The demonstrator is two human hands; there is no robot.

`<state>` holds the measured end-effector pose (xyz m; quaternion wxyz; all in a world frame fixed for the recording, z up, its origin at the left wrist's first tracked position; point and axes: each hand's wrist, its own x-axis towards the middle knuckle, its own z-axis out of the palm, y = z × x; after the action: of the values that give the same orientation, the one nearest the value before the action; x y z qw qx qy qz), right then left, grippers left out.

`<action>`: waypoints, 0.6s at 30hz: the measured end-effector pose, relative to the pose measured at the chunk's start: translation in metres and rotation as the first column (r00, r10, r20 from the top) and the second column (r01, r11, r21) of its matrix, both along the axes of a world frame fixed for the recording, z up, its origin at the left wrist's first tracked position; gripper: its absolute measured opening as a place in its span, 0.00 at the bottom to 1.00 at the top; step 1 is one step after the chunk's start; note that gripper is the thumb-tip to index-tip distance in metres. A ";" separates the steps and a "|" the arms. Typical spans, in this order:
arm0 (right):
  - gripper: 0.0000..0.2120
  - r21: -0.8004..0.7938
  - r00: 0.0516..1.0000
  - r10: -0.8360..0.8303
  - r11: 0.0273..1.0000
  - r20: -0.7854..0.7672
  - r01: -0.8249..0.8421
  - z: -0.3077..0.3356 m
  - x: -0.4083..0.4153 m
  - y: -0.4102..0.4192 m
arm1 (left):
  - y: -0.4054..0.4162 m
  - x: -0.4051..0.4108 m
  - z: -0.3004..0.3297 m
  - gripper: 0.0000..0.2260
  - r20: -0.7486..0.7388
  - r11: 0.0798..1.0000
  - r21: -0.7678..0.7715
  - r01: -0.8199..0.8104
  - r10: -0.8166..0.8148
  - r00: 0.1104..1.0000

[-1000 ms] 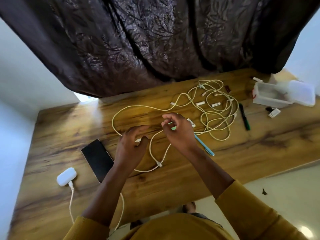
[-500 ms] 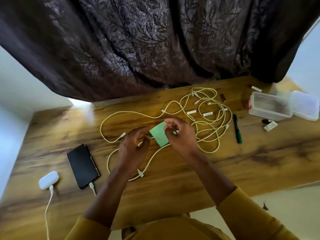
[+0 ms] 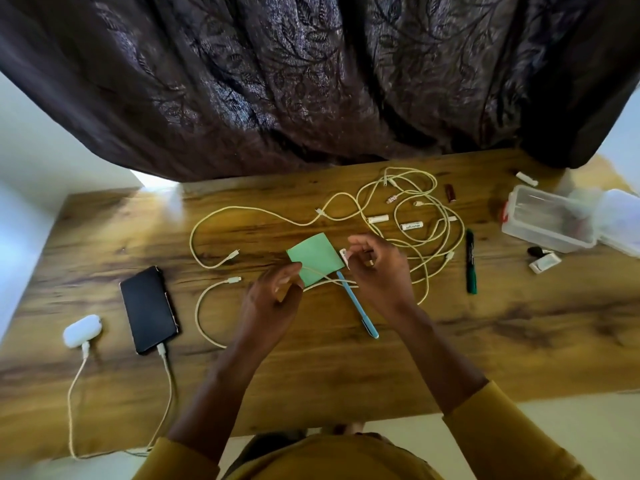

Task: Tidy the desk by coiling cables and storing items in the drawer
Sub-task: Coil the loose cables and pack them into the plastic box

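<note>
Pinching cable (image 3: 313,271) – between hands (image 3: 273,296), taut

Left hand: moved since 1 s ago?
Yes. The left hand has shifted right, away from the phone.

A home: wooden desk (image 3: 346,368) against a patterned dark curtain (image 3: 311,81), phone (image 3: 149,308) charging.

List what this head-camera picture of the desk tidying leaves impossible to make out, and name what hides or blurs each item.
- Drawer: none in the head view; the near desk edge is covered by the arms.
- Clear plastic box: contents blurred.
- Battery: label too small to read.
- Left hand: whether its fingers pinch the cable is hidden by the hand's back.
- Phone charging cable: cut off past the desk edge.
</note>
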<state>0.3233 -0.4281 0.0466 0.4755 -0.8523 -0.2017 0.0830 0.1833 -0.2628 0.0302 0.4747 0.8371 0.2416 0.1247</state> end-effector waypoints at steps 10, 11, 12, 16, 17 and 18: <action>0.14 -0.108 0.995 0.096 0.989 -0.013 -0.097 -0.012 -0.015 0.027 | 0.022 -0.004 -0.016 0.16 -0.023 1.000 -0.013 0.021 -0.021 1.000; 0.14 -0.121 0.994 0.107 0.987 -0.012 -0.107 -0.012 -0.017 0.031 | 0.026 -0.005 -0.017 0.16 -0.030 1.000 -0.018 0.015 -0.015 0.999; 0.14 -0.136 0.993 0.116 0.984 -0.010 -0.117 -0.012 -0.018 0.036 | 0.031 -0.006 -0.018 0.17 -0.036 1.000 -0.021 0.005 -0.006 0.999; 0.14 -0.210 0.981 0.191 0.958 -0.035 -0.194 -0.015 -0.030 0.059 | 0.053 -0.011 -0.019 0.18 -0.083 1.000 -0.027 -0.008 0.006 0.997; 0.14 -0.223 0.975 0.220 0.949 -0.036 -0.222 -0.018 -0.034 0.065 | 0.058 -0.013 -0.019 0.20 -0.106 1.000 -0.011 -0.011 0.010 0.994; 0.14 -0.239 0.969 0.244 0.939 -0.042 -0.247 -0.020 -0.038 0.071 | 0.063 -0.015 -0.018 0.21 -0.128 1.000 0.014 -0.013 0.015 0.992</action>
<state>0.2853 -0.3569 0.0267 0.3551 -0.8716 -0.2918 0.1707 0.1686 -0.2002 0.0123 0.4519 0.8448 0.2765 0.0757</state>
